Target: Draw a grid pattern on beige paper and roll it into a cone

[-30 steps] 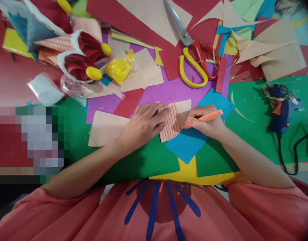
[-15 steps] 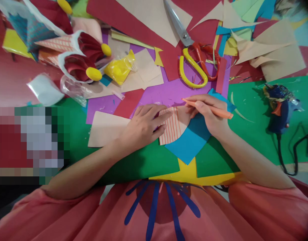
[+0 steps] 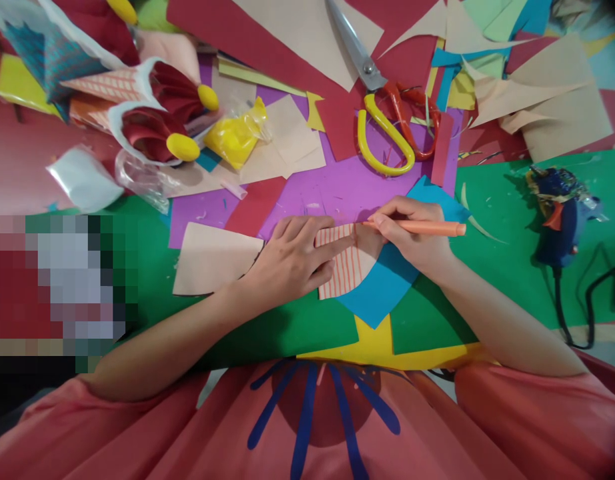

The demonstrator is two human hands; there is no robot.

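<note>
My right hand (image 3: pixel 412 233) grips an orange marker (image 3: pixel 427 228), its tip at the upper edge of a beige paper piece (image 3: pixel 340 267) drawn with orange stripes. Stripes cover the left part of that piece; its right part is plain and partly behind my right hand. My left hand (image 3: pixel 300 257) lies with fingers spread, pressing on the striped piece. A plain beige piece (image 3: pixel 215 257) extends out to the left from under my left wrist. Beneath the striped piece lies a blue sheet (image 3: pixel 380 290) on green sheets (image 3: pixel 282 333).
Large scissors (image 3: pixel 382 100) with red and yellow handles lie beyond my hands. Paper cones (image 3: pixel 122 87) and a yellow packet (image 3: pixel 237 133) sit at the left back. A blue corded tool (image 3: pixel 560 217) lies at the right. Beige scraps (image 3: pixel 552 93) fill the back right.
The striped paper has shifted slightly down and turned a little. My right hand has lowered, bringing the marker tip down to the paper's upper edge, with the marker now nearly level.
</note>
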